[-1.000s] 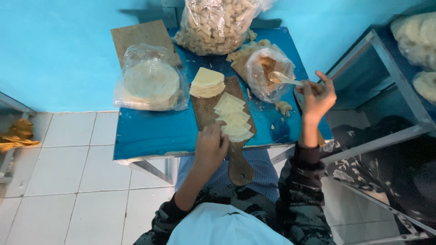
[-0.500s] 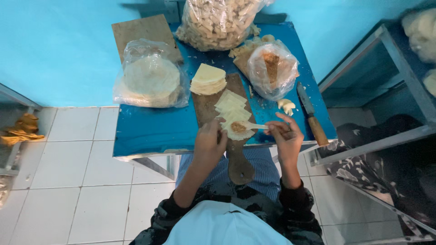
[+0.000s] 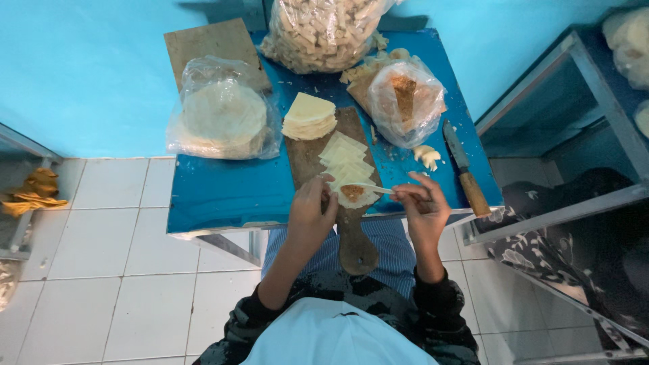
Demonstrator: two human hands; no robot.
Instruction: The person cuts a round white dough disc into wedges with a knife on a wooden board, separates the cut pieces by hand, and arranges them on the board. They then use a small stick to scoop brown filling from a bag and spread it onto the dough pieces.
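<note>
Blue table (image 3: 223,196) by tiled floor (image 3: 108,257): right hand (image 3: 422,213) pinches spoon (image 3: 372,188), left hand (image 3: 312,211) presses wrapper (image 3: 355,196).

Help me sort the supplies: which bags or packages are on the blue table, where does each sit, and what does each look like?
Large clear bag: back edge, bulging with pale chunky pieces.
Clear bag of round wrappers: back left, holding a flat stack of whitish discs.
Small clear bag: back right, open, with brown filling inside.
No labels, signs or screens can be seen.
</note>
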